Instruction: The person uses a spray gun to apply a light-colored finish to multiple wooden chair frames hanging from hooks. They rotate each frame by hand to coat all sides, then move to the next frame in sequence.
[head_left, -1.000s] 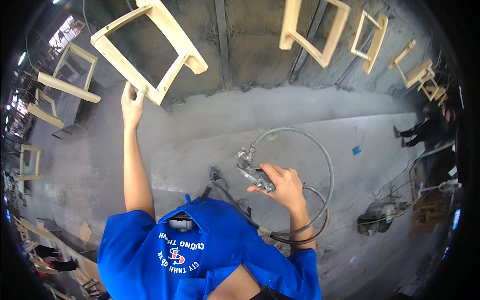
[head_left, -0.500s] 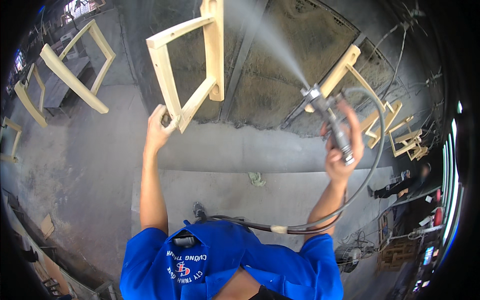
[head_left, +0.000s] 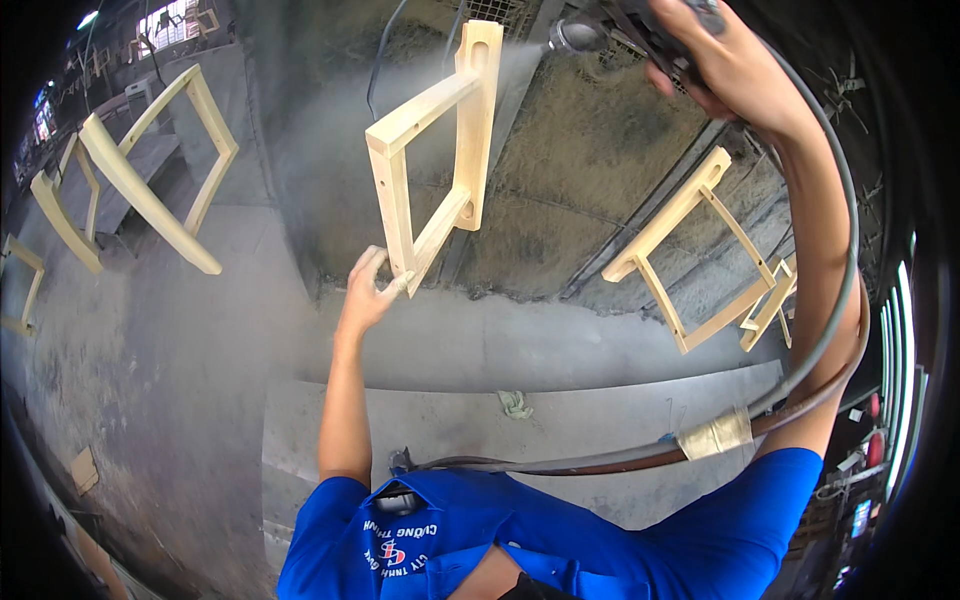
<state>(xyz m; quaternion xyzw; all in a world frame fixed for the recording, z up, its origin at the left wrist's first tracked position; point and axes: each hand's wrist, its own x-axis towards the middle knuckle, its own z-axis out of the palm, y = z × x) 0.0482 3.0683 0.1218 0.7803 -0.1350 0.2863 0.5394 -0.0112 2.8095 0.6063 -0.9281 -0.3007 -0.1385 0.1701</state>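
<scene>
A pale wooden frame (head_left: pixel 394 205) hangs upright ahead of me, made of joined bars with a longer slotted bar on its far right side. My left hand (head_left: pixel 366 292) is closed at its lower near corner, fingers and thumb pinching the wood. High at the upper right, my right hand (head_left: pixel 745 70) grips a spray gun (head_left: pixel 580 38), partly cut off by the picture's top edge. A pale mist runs leftward from its nozzle across the top of the frame. A grey hose (head_left: pixel 848 240) curves down beside my right forearm.
More wooden frames hang at the left (head_left: pixel 150 190) and at the right (head_left: pixel 670 222). Behind stands a stained, dusty booth panel (head_left: pixel 570 190). A crumpled cloth (head_left: pixel 516 404) lies on a grey sheet (head_left: pixel 600 410) below. Tape (head_left: pixel 715 434) binds the hoses crossing before my body.
My right hand has swung the spray gun up and farther away, and its mist now crosses the frame's top. The held frame and my left hand appear farther right and lower in the picture.
</scene>
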